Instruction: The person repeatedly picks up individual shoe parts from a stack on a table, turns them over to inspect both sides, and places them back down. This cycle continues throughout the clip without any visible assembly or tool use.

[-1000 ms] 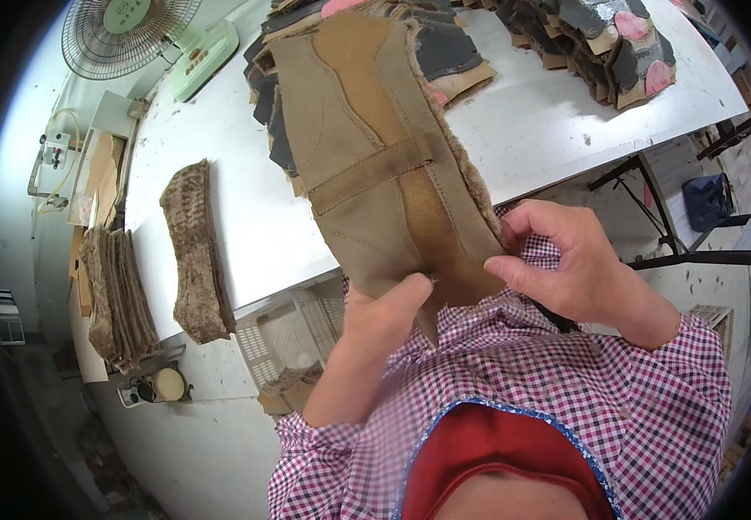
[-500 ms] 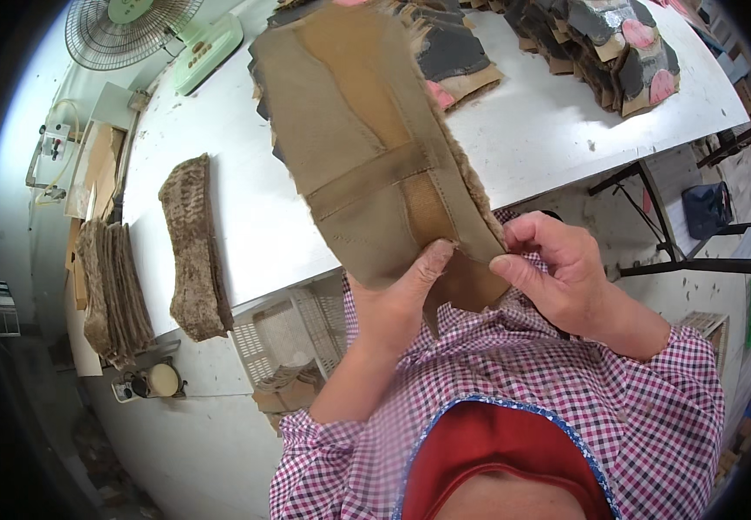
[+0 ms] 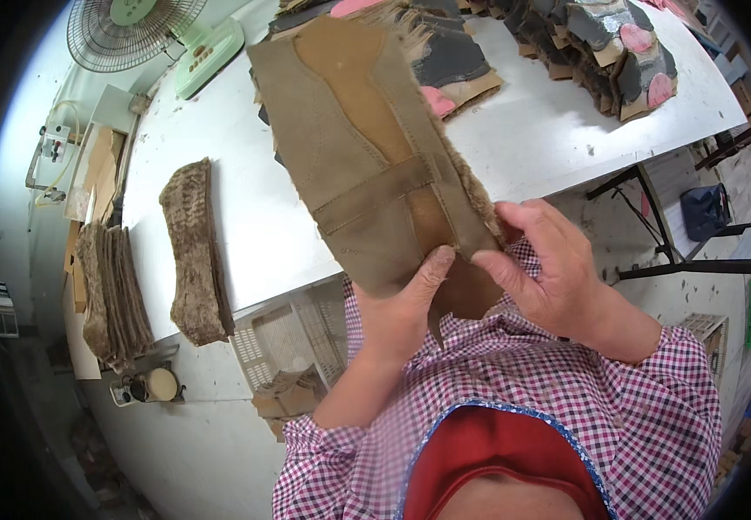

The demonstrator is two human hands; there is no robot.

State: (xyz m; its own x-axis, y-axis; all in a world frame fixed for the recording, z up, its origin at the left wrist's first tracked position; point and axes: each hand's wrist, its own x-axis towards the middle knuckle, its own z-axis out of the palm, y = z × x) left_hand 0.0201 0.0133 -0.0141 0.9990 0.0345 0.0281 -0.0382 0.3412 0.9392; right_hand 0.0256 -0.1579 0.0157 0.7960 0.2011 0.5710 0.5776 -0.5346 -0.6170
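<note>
Item 1: tan suede panel, long, w/ a darker centre strip, a stitched cross band and fur lining showing along its right edge; we hold it up over the table edge, tilted, top end leaning away to the left. Left hand: grip pinched on the panel's lower end, thumb on the front face, fingers behind. Right hand: grip pinched on the lower right edge by the fur, thumb and forefinger pressed together on it. Hands just beside each other, both at the bottom of the panel. Item 2: furry brown strip, lying flat near the table's left front, well apart from the panel. Item 3: stack of brown pieces, on a lower surface left of the table. Item 4: heap of cut parts, grey/pink/tan, far right of the table; more of the same behind the panel's top. Item 5: fan w/ pale green base, far left corner. Item 6: white crate under the table, tan scraps in and by it. We wear a checked shirt, sleeves pushed back.
</note>
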